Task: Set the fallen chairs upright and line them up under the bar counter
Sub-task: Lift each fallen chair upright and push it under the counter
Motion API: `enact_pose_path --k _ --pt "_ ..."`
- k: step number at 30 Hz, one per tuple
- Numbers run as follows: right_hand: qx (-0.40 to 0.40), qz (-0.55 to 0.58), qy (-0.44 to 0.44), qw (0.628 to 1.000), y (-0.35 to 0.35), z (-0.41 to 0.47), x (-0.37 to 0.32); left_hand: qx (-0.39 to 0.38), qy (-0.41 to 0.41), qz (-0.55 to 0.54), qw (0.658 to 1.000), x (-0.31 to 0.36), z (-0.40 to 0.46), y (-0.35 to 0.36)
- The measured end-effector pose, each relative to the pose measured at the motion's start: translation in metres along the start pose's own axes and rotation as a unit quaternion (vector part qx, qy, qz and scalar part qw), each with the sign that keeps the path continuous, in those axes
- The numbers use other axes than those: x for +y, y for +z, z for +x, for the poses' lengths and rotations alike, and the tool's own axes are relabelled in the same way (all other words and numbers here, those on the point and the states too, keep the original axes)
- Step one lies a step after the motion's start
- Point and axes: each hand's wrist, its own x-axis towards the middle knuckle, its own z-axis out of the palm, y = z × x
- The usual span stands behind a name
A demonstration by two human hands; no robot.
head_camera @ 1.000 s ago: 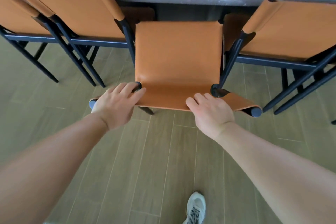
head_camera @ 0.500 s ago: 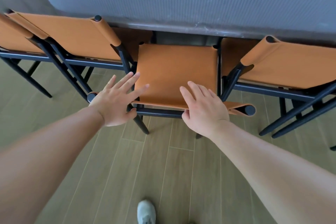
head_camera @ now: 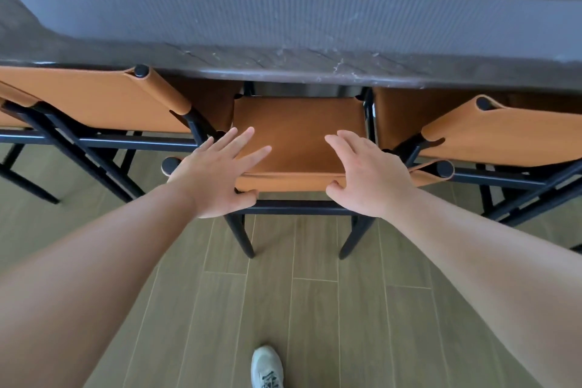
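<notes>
Pushing with flat, spread fingers: your left hand [head_camera: 217, 173] and right hand [head_camera: 368, 173] press the middle chair [head_camera: 299, 132] backrest, seat half under the counter [head_camera: 283, 68]. Uneven push risks clipping neighbouring chairs.

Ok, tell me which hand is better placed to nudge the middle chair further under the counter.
Neither clearly: left hand and right hand sit evenly on the middle chair's backrest top, fingers spread over it, thumbs under its near edge. A two-handed push looks best to keep it straight under the bar counter.

Upright tan chairs [head_camera: 299, 132] under counter [head_camera: 283, 66]
</notes>
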Motion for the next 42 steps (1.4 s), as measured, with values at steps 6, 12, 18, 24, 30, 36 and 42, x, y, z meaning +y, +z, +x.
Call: enact_pose_path --k 6,12,18,24,30,36,42 --pt "0.024 -0.024 -0.003 0.999 -0.002 0.002 -0.001 0.003 0.023 0.001 1.000 -0.003 0.003 0.001" --pt "0.020 -0.053 -0.017 0.998 -0.008 0.000 -0.002 0.063 0.020 0.064 0.996 0.000 0.000 -0.002" --pt "0.010 -0.104 0.052 0.993 -0.015 -0.023 0.033 0.091 0.026 0.130 0.987 -0.014 -0.010 -0.001" --pt "-0.040 -0.121 0.029 0.991 -0.026 0.002 0.041 0.067 0.020 0.134 0.988 -0.022 0.001 -0.009" --pt "-0.037 -0.126 0.011 0.991 -0.039 0.026 0.049 0.066 -0.024 0.098 0.993 -0.030 0.021 -0.032" --pt "-0.050 -0.137 0.026 0.989 -0.058 0.055 0.059 0.051 -0.038 0.102 0.993 -0.046 0.052 -0.053" --pt "-0.056 -0.131 0.057 0.988 -0.067 0.082 0.066 0.059 -0.042 0.109 0.991 -0.064 0.082 -0.066"
